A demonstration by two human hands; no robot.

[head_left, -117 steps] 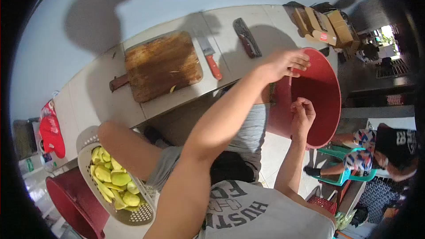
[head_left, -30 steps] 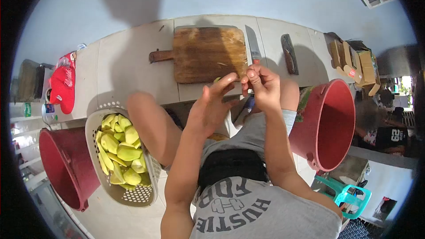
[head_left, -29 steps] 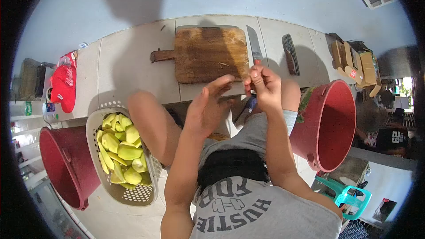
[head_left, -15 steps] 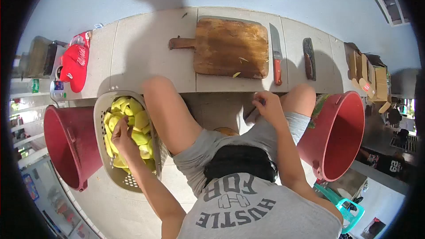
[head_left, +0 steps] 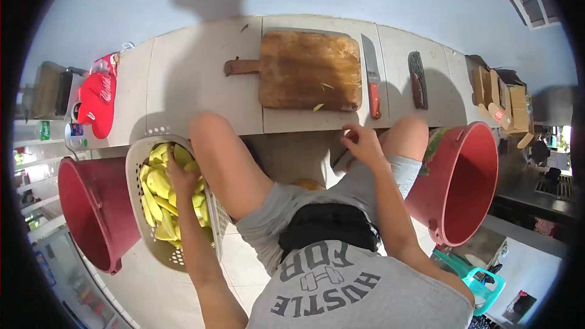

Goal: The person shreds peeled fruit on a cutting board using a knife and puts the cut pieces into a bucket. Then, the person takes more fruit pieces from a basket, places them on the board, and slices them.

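Note:
My left hand [head_left: 181, 176] reaches down into a pale plastic basket [head_left: 135, 170] on the left, touching the yellow-green fruit pieces [head_left: 159, 183] heaped inside. Its fingertips are partly hidden, so I cannot tell whether they grip a piece. Above my right thigh, my right hand [head_left: 364, 145] is raised with fingers loosely bent and apart, and nothing shows in it. On the tiled counter ahead lies a wooden cutting board [head_left: 311, 70] with small scraps on it. Right of the board is a knife [head_left: 373, 82] with an orange-red handle.
A second, dark-bladed knife [head_left: 417, 82] lies farther right. Red buckets stand on both sides, one left [head_left: 100, 213] and one right [head_left: 454, 183]. A red cap [head_left: 97, 100] rests at the counter's left end, and cardboard boxes [head_left: 509, 106] are at the right.
My left hand has moved up and deeper among the fruit pieces in the basket. My right hand's fingers have spread a little. The view has shifted slightly.

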